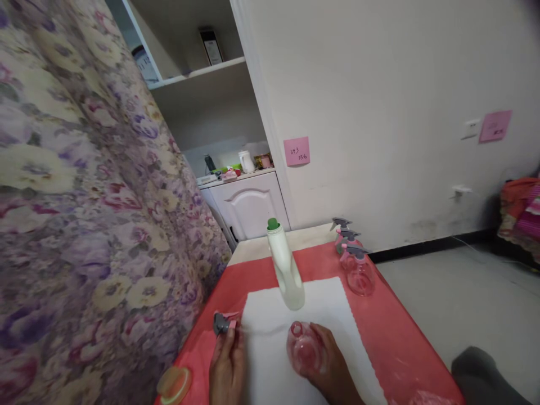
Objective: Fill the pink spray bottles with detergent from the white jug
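My left hand (pixel 228 360) is closed around a spray nozzle (pixel 223 324), grey and pink, whose thin clear tube stretches right toward the bottle's mouth. With my right hand (pixel 331 360) I grip a clear pink spray bottle (pixel 304 350), its open neck tipped toward me. Whether the tube's tip touches the bottle, I cannot tell. Just beyond both hands stands a tall pale-green jug (pixel 287 270) with a green spout on top. A white cloth (pixel 270 371) lies under the bottle and the jug.
Several spray bottles (pixel 360 278) with grey triggers line the right side of the red-covered table (pixel 392 332). At the near left edge sits an orange cap (pixel 174 385). A floral curtain (pixel 105 225) hangs close on the left; a shelf cabinet (pixel 253 205) and wall are behind.
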Demonstrator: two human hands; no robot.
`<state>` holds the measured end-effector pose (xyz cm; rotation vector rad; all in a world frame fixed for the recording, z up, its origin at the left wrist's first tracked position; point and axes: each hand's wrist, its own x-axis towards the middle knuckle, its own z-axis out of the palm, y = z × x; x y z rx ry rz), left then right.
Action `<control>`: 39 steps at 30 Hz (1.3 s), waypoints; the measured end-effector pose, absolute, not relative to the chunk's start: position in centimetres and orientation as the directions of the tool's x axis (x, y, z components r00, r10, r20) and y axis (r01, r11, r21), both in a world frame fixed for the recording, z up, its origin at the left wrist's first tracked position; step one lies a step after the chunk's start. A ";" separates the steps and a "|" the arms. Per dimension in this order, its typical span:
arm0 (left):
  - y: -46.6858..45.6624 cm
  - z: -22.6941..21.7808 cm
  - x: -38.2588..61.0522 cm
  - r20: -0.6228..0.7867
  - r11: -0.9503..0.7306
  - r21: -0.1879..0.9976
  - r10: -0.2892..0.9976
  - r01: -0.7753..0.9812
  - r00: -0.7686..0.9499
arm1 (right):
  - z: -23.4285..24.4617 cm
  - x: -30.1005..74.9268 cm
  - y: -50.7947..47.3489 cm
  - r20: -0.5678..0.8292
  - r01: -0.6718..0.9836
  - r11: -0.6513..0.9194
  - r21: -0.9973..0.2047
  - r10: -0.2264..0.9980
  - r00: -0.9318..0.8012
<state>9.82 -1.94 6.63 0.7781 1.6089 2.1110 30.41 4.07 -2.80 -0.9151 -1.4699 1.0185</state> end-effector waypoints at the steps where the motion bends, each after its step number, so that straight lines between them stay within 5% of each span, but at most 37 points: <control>1: -1.9 7.2 10.0 0.190 -0.293 0.956 0.606 0.005 -0.773 | -3.0 30.4 4.1 0.337 0.024 0.342 -0.939 0.933 -0.124; 8: -1.2 13.0 11.8 0.096 -0.480 0.820 0.652 -0.311 -0.752 | -4.3 30.3 4.4 0.362 0.041 0.373 -0.927 0.918 -0.163; 17: -3.2 17.9 16.6 0.188 -0.408 0.897 0.701 -0.171 -0.688 | -3.8 30.4 4.3 0.344 0.012 0.352 -0.936 0.921 -0.181; 23: -3.1 16.8 17.1 0.174 -0.227 0.974 0.731 0.005 -0.660 | -4.1 30.4 4.5 0.382 0.000 0.388 -0.922 0.907 -0.177; 39: -0.9 16.1 18.8 0.227 -0.229 0.972 0.833 0.059 -0.504 | -3.3 30.4 4.4 0.418 -0.015 0.419 -0.908 0.901 -0.116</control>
